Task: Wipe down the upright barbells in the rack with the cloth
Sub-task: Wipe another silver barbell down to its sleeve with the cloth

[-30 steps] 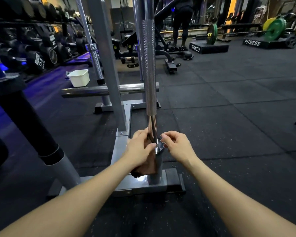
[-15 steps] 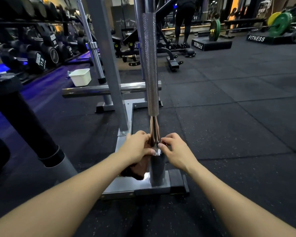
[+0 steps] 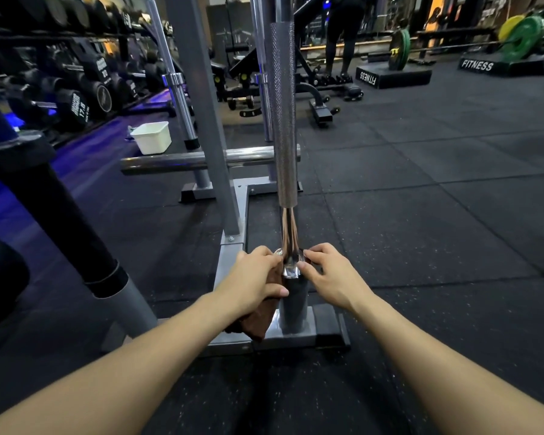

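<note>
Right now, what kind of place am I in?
Most likely a commercial gym: a rack of black dumbbells on the left, green weight plates loaded on a bar at the back, and dark rubber floor tiles.

Two hands are in view, the left hand [image 3: 254, 277] and the right hand [image 3: 333, 277]. One brown cloth [image 3: 259, 321] shows. Three upright barbells stand in the rack [image 3: 233, 337]: a near one [image 3: 282, 120] and two behind [image 3: 178, 89] [image 3: 262, 73]. One white tub [image 3: 153, 138] sits on the floor, and two green weight plates [image 3: 401, 50] [image 3: 523, 39] show far back.
</note>
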A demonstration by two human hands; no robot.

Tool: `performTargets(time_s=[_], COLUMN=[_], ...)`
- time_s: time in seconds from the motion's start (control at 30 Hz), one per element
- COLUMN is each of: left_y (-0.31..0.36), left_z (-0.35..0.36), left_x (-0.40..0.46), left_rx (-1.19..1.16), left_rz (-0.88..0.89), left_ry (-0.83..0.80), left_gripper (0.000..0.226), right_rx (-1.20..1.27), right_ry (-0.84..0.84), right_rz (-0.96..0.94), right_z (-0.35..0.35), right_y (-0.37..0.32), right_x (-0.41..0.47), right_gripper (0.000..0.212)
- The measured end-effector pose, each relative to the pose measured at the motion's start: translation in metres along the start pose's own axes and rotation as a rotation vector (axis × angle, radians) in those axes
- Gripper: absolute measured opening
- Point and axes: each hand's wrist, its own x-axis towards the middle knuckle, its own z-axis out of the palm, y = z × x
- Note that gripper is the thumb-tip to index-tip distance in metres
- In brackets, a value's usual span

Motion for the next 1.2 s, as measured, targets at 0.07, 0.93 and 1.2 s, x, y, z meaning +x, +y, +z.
performTargets(time_s=[0.07, 0.93, 1.2], left_y=[0.0, 0.028, -0.007], left_z=[0.002, 0.009, 0.0], left_x=[-0.005, -0.011, -0.039], left_rx=[-0.01, 0.141, 0.042], left_rz=[0.023, 0.067, -0.073], left_ry=[0.011, -0.021, 0.022], left_gripper=[0.054, 0.037, 0.048], right_rx=[-0.009, 0.123, 0.152], right_ry=[-0.008, -0.019, -0.021], right_rz=[0.008, 0.143, 0.147], right_z=[-0.001, -0.019, -0.027], right_y=[-0.001, -0.008, -0.023], right_x=[-0.001, -0.014, -0.024], right_gripper=[0.032, 0.046, 0.046])
